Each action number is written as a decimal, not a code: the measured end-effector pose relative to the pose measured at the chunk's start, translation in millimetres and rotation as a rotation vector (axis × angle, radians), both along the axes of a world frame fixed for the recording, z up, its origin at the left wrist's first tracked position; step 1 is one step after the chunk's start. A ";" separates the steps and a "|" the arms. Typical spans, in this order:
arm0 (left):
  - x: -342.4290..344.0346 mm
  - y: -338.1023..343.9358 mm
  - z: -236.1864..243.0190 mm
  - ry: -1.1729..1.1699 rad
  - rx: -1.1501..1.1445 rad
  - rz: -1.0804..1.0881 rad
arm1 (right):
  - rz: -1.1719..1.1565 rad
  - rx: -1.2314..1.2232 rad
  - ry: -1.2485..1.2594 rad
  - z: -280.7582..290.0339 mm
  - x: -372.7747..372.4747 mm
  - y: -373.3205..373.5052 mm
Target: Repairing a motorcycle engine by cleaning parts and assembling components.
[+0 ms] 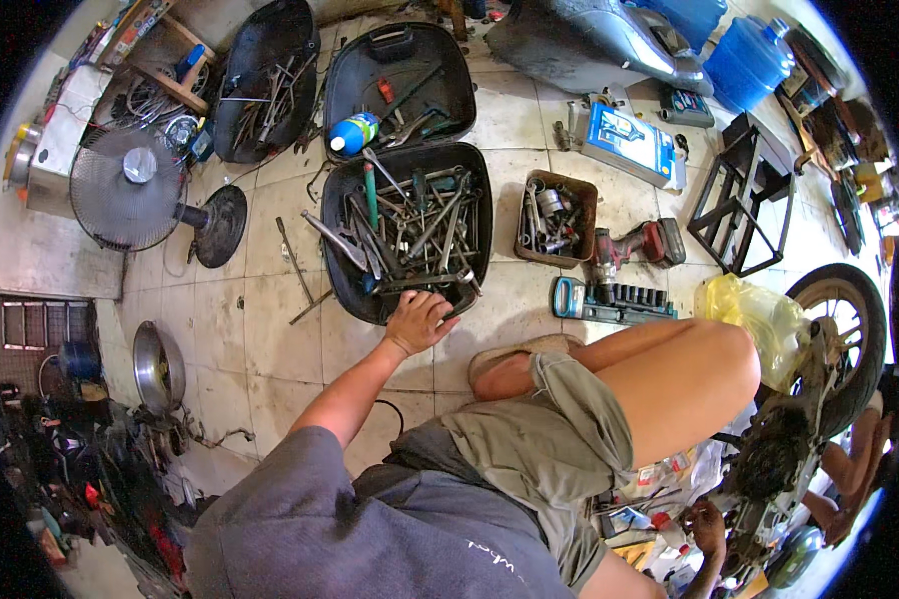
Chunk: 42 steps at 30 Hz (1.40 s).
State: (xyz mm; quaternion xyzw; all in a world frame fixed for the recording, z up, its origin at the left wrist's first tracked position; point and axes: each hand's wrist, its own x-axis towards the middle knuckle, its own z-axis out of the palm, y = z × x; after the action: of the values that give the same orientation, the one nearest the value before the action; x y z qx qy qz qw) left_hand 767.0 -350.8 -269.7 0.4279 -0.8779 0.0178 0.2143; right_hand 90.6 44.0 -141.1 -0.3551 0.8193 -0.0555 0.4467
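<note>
My left hand [422, 319] is at the near rim of a black plastic tub [485, 215], its fingers bent over the edge and its thumb toward the outer side. Inside the tub lies a jumble of wrenches [456, 225], other metal hand tools and a green-handled tool [371, 195]. A pair of pliers [337, 242] leans on the tub's left rim. No right hand of mine shows in the picture. At the lower right, another person's hand [707, 524] is near a greasy engine part [769, 449].
Behind stands another black tub [449, 60] with a blue bottle [354, 134]. To the right are a rusty socket tin [556, 255], a cordless impact driver [637, 248], a socket set [614, 301] and a wheel [859, 389]. A fan [130, 190] stands left, beyond a long-handled tool [295, 262].
</note>
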 end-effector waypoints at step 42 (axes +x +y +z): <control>10.3 -88.9 65.4 -0.246 0.465 -0.184 | 0.155 -0.123 0.013 108.0 62.0 -53.2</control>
State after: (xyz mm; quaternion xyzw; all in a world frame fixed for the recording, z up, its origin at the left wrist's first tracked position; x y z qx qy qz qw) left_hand 777.4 -439.7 -204.3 0.3788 -0.9129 -0.1520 0.0029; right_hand 152.6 -9.2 -33.0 -0.4445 0.7874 -0.0687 0.4215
